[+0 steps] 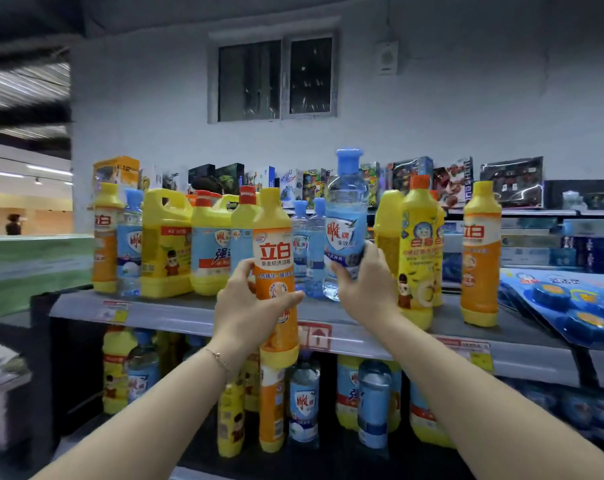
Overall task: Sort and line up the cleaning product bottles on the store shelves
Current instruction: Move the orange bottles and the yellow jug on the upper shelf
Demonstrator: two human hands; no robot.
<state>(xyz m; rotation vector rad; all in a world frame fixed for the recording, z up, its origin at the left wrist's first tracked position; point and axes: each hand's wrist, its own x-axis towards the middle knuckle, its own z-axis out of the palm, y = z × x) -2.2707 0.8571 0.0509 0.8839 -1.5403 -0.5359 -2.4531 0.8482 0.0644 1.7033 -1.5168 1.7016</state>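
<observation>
My left hand (246, 306) grips an orange and yellow detergent bottle (274, 251) around its middle, held upright in front of the top shelf (176, 311). My right hand (366, 289) holds a clear blue bottle with a blue cap (346, 216) by its lower part, lifted above the shelf. Mixed bottles stand on the top shelf: yellow jugs (165, 244), small blue bottles (309, 247), tall yellow bottles (418, 244) and another orange bottle (479, 251) at the right.
Blue blister packs (567, 303) lie at the shelf's right end. A lower shelf holds several mixed bottles (304, 403). Toy boxes (452, 181) line the shelf behind. A green box (34, 268) sits at the left. A person (13, 224) stands far left.
</observation>
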